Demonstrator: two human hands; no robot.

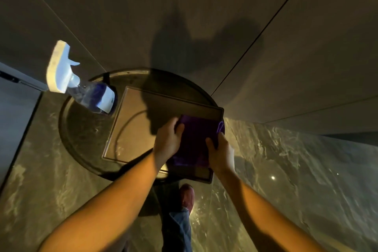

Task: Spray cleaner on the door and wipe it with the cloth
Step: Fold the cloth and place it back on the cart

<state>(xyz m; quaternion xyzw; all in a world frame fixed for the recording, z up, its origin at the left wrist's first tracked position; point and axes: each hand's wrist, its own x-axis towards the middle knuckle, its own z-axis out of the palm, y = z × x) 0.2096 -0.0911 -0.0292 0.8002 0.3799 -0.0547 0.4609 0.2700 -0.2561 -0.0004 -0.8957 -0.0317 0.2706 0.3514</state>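
A purple cloth [194, 141] lies on the near right corner of a dark rectangular tray [131, 127]. My left hand [166, 141] grips the cloth's left edge and my right hand [219, 153] grips its right edge. A clear spray bottle [81, 86] with a white trigger head and blue liquid stands on the far left of the round glass table [77, 133]. The grey door panels [204, 16] rise behind the table, split by a dark vertical seam.
The round table stands against the panelled wall on a glossy marble floor [296, 170]. My shoe [187, 195] and a jeans leg show below the table's near edge. A darker surface lies at far left.
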